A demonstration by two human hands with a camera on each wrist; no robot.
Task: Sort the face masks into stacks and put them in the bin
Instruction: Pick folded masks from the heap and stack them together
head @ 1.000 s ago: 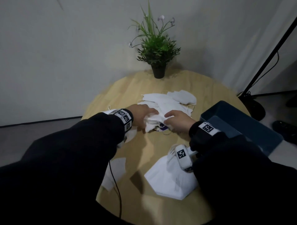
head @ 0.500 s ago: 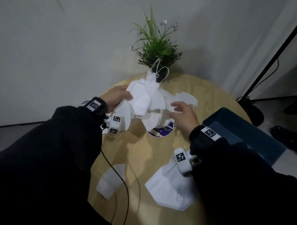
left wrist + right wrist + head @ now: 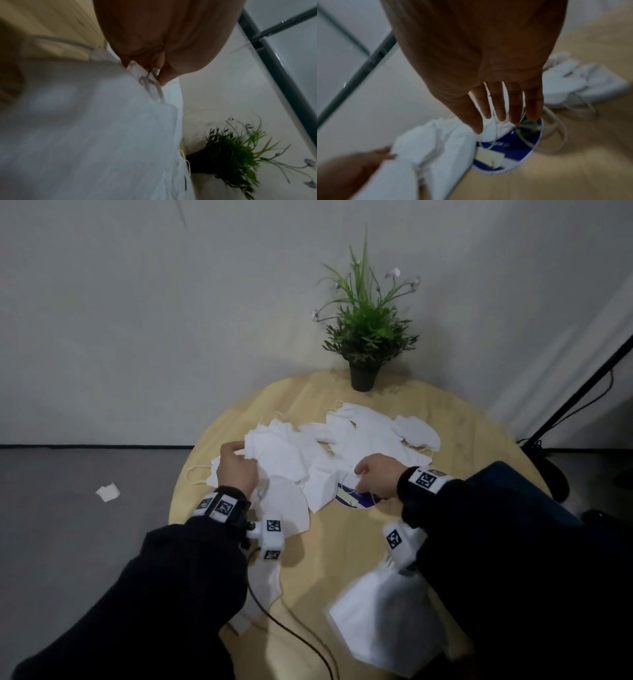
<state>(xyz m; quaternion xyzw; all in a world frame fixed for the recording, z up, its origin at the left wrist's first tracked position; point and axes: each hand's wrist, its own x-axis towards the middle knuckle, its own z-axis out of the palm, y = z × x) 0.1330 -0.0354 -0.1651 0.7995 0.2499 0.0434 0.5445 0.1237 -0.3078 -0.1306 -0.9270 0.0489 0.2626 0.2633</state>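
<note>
A white mask (image 3: pixel 96 121) is pinched by the left hand (image 3: pixel 236 470); the right hand (image 3: pixel 488 67) is spread, seemingly touching ear loops (image 3: pixel 494 125).

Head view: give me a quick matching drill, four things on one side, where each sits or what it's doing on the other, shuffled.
Things:
1. left hand
2. right hand
3. potted plant
4. white scrap

States:
A. on the grey floor
B. far edge of the table
C. fingers straight over the round blue sticker
D. pinching a white mask

Pairs: 1-D, 2-C, 3-B, 4-A
</note>
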